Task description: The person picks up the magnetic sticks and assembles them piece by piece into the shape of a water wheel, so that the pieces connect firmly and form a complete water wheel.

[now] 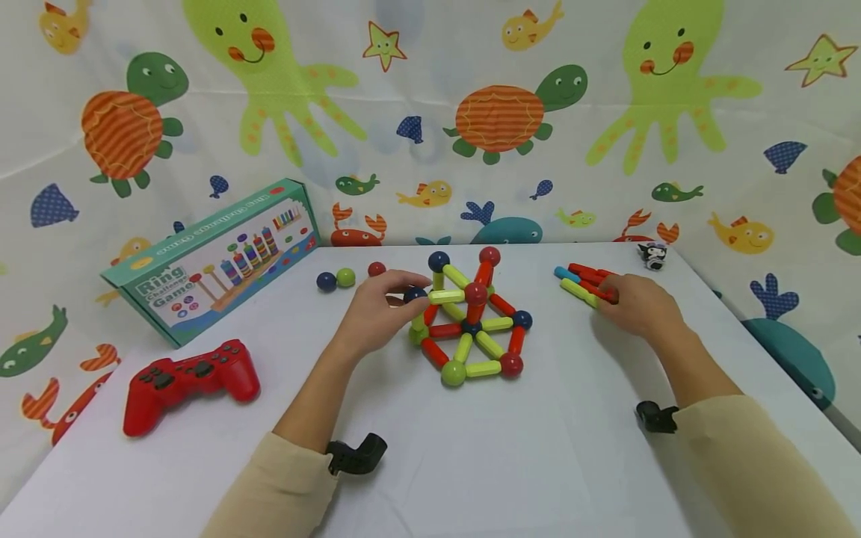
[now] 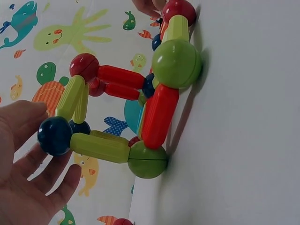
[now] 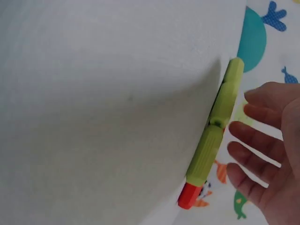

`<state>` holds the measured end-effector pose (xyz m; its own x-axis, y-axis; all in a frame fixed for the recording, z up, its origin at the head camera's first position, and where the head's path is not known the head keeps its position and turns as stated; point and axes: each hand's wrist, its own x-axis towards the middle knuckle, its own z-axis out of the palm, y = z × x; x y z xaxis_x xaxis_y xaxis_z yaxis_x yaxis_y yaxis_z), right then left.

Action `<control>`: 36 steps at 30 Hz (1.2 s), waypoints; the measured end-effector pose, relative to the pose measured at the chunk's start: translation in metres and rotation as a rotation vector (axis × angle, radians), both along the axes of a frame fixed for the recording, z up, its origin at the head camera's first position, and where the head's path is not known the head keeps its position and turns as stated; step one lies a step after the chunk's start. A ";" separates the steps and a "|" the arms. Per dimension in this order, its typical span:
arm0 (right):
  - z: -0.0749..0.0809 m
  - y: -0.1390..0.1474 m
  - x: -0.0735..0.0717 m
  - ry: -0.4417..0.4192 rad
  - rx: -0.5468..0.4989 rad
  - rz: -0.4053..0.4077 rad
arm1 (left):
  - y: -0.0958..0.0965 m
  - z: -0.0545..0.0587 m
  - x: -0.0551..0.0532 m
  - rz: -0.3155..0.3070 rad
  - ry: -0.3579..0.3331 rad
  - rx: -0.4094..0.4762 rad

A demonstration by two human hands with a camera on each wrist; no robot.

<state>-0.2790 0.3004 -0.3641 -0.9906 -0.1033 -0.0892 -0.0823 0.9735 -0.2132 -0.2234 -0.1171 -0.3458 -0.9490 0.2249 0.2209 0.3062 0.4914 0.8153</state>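
Note:
A magnetic stick-and-ball structure [image 1: 473, 326] of red and yellow-green rods with red, green and dark blue balls stands mid-table. My left hand [image 1: 380, 314] is at its upper left corner, thumb and fingers curved round a dark blue ball [image 2: 55, 136]. Yellow-green rods [image 2: 101, 147] run from that ball to a red ball [image 2: 84, 67] and a green ball [image 2: 147, 159]. To the right, my right hand [image 1: 635, 302] is over a pile of loose rods, its fingertips at the red rods [image 1: 592, 278]. Its fingers look loosely extended beside the yellow-green rods [image 3: 206, 154] in the right wrist view.
Loose blue, green and red balls [image 1: 346, 277] lie behind my left hand. A red game controller [image 1: 191, 381] and a green ring game box [image 1: 222, 261] are at the left. A small black-and-white figure [image 1: 652, 255] stands at the back right, before the patterned cloth.

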 end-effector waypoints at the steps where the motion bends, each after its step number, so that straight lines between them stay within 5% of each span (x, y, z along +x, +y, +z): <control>1: -0.001 -0.004 -0.002 0.003 0.003 0.010 | 0.000 0.000 0.001 0.000 0.003 0.001; 13: -0.004 -0.016 -0.002 0.013 0.064 0.123 | 0.006 0.004 0.001 0.007 0.011 -0.031; 24: -0.004 -0.017 0.004 -0.080 -0.051 0.159 | 0.006 -0.001 0.002 0.005 -0.013 -0.028; 36: 0.032 -0.082 0.022 0.026 -0.464 0.283 | -0.001 -0.006 0.004 0.040 -0.069 0.017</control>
<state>-0.2572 0.2188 -0.3321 -0.9197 -0.3889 0.0532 -0.3383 0.7167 -0.6098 -0.2192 -0.1179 -0.3516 -0.9703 0.1834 0.1578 0.2292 0.4880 0.8422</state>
